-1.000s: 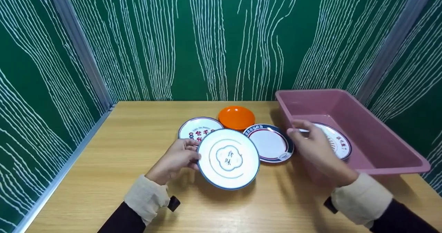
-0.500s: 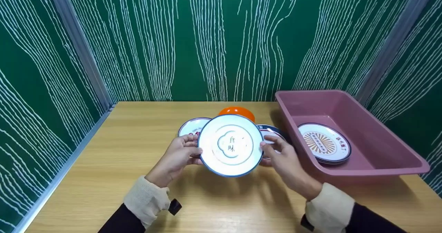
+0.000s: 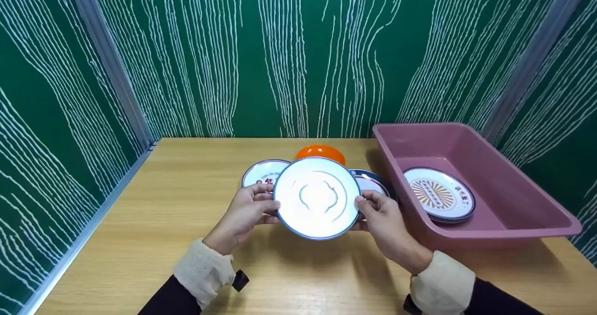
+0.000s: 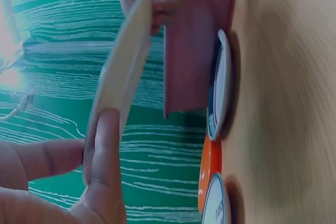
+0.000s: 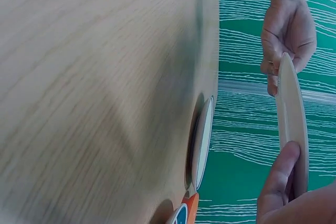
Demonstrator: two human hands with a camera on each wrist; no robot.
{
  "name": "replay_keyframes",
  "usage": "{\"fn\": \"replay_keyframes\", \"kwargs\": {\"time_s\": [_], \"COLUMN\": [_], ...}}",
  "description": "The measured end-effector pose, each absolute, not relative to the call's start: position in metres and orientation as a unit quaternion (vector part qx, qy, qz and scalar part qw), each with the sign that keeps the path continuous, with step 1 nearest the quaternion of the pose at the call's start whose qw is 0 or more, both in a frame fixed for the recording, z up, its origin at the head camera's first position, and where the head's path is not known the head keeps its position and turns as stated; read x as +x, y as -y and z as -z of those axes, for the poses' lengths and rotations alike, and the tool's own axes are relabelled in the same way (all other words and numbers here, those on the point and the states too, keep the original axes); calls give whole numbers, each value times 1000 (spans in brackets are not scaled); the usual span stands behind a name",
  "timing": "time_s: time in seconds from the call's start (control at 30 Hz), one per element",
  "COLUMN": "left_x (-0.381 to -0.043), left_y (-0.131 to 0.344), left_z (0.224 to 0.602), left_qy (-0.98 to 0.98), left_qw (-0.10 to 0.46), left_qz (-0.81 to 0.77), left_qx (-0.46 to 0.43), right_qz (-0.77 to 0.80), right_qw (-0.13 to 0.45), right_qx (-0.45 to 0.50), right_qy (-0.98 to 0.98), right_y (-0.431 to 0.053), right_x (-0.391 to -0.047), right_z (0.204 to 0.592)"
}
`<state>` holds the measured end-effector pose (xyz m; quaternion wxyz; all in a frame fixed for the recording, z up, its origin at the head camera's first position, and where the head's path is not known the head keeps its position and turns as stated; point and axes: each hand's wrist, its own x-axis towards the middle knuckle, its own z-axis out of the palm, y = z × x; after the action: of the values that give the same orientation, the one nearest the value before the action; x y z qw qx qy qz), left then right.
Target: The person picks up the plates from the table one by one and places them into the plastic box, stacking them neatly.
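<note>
A white plate (image 3: 318, 221) with a thin blue rim is held up above the table, its face tilted toward the head camera and partly washed out by glare. My left hand (image 3: 245, 214) pinches its left edge, thumb on the face and fingers behind. At the opposite edge my right hand (image 3: 385, 219) pinches it the same way. Both wrist views show the plate edge-on, well off the table. Behind it, partly covered, lie a white plate with red characters (image 3: 261, 171), an orange dish (image 3: 322, 152) and a dark-rimmed plate (image 3: 371, 183).
On the right stands a pink plastic basin (image 3: 513, 203). Inside, a short stack of plates (image 3: 438, 196) lies near its left wall, the top one bearing a sunburst print. Green panels (image 3: 280, 72) with white wavy lines enclose the wooden table (image 3: 154, 203) at the back and sides.
My right hand has come left from beside the basin and taken the plate's right edge. The plate, held by the left hand throughout, has risen slightly and shifted a little right.
</note>
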<state>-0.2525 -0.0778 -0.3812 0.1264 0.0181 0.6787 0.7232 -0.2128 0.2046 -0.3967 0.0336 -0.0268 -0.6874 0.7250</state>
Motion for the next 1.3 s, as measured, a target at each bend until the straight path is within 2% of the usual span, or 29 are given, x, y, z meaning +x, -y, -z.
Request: {"fn": "replay_keyframes", "kwargs": {"time_s": [0.27, 0.53, 0.97, 1.3], "left_x": [-264, -280, -293, -311], "left_y": [83, 89, 93, 112], "left_z": [389, 405, 417, 429], "left_qy": [-682, -684, -677, -709], "left_qw": [112, 94, 126, 125], "left_qz": [-723, -722, -723, -685], "left_qx": [16, -43, -62, -116], "right_qz": [-733, -763, -776, -748], "right_qw": [64, 92, 176, 146], "right_qx": [-22, -49, -212, -294], "right_qy": [677, 637, 568, 577], "right_y": [-213, -249, -335, -390], "right_x": [-213, -214, -222, -224], "right_z": [385, 366, 356, 359]}}
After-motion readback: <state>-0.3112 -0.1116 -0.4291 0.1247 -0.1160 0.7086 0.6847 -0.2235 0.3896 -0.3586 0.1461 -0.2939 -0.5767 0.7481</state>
